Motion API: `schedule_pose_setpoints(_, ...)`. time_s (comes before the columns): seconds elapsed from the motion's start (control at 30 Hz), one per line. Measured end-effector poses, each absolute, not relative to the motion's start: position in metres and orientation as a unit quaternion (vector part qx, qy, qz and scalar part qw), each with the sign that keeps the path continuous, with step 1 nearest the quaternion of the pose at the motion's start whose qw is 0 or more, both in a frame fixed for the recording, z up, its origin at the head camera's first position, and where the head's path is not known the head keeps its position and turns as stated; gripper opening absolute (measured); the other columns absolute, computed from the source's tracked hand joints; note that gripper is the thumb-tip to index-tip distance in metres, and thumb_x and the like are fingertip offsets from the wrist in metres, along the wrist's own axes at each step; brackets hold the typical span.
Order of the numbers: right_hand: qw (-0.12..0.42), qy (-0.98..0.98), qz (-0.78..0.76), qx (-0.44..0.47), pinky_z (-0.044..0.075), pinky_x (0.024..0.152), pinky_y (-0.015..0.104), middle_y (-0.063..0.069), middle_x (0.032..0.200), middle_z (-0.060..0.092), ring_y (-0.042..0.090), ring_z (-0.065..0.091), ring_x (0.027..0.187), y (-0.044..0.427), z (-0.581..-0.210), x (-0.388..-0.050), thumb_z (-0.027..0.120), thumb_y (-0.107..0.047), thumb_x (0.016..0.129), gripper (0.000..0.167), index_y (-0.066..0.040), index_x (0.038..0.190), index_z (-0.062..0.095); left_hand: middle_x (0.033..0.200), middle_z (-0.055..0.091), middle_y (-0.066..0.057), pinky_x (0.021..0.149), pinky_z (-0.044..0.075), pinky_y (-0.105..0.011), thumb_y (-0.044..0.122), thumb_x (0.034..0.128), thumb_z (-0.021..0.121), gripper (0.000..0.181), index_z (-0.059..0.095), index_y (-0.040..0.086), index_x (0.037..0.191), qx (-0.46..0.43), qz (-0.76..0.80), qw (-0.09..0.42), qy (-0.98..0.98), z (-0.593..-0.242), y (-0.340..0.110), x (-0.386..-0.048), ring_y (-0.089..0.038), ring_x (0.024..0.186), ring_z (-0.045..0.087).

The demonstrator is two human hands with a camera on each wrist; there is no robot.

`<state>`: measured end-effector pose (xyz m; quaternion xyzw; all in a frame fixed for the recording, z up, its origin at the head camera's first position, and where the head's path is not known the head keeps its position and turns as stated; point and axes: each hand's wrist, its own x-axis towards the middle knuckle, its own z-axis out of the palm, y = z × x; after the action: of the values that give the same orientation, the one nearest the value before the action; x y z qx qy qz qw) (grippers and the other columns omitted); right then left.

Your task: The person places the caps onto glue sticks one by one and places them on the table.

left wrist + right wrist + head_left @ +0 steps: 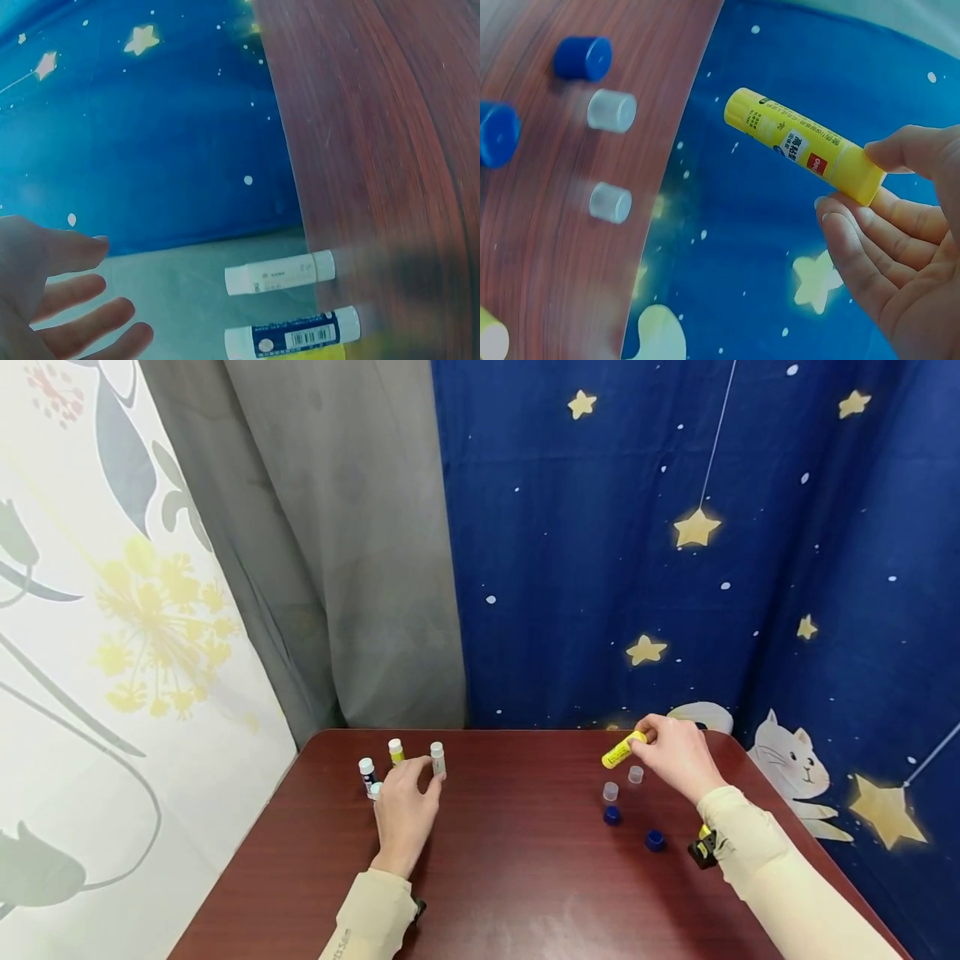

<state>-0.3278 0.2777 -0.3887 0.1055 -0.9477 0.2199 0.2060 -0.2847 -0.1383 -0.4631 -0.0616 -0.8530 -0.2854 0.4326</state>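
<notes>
Yellow glue stick (801, 145), up off the counter (517, 860), is pinched by one end in the right hand (677, 758), maybe to leave the rest free. The left hand (406, 814) is loose near a white stick (438, 759).

Here's the yellow glue stick (623, 750), lettered along its side, held aslant by one end, aloft on the right, while over left a pale, white-ended tube (438, 760) stands upright on the table (517, 860)!

The right hand (675, 758) pinches a yellow tube (622, 751).
</notes>
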Motion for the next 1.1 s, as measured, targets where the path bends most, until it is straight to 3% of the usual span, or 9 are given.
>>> schedule_pose_setpoints(0.23,0.207,-0.95,0.209,0.109,0.051,0.056,0.033,0.009,0.082,0.069,0.02,0.059,0.064,0.296,-0.39,-0.328,0.075,-0.018,0.087,0.018,-0.002,0.096,0.072,0.102,0.071,-0.007,0.077,0.053,-0.05,0.017,0.0804,0.086,0.03,0.074,0.011,0.108,-0.041,-0.284,0.433,-0.854,-0.464,-0.149,-0.283,-0.029,0.092,0.065)
schedule_pose_setpoints(0.47,0.207,-0.952,0.198,0.109,0.048,0.052,0.031,0.006,0.077,0.068,0.019,0.056,0.06,0.316,-0.389,-0.328,0.074,-0.017,0.088,0.013,-0.005,0.091,0.07,0.102,0.069,-0.008,0.077,0.048,-0.052,0.015,0.0797,0.086,0.029,0.074,0.011,0.106,-0.028,-0.284,0.434,-0.855,-0.468,-0.158,-0.284,-0.029,0.089,0.063)
schedule_pose_setpoints(0.93,0.195,-0.958,0.183,0.099,0.043,0.05,0.033,0.008,0.075,0.066,0.02,0.053,0.059,0.357,-0.388,-0.324,0.073,-0.014,0.087,0.016,0.0,0.091,0.069,0.113,0.066,-0.011,0.086,0.047,-0.055,0.013,0.0779,0.087,0.038,0.073,0.007,0.113,0.003,-0.294,0.398,-0.869,-0.48,-0.17,-0.286,-0.035,0.098,0.061)
schedule_pose_setpoints(1.1,0.184,-0.962,0.178,0.096,0.042,0.05,0.033,0.008,0.074,0.065,0.02,0.053,0.058,0.37,-0.389,-0.322,0.071,-0.014,0.087,0.016,0.001,0.09,0.068,0.115,0.065,-0.011,0.083,0.049,-0.054,0.013,0.0788,0.086,0.04,0.073,0.008,0.117,0.019,-0.307,0.386,-0.87,-0.484,-0.173,-0.287,-0.035,0.102,0.062)
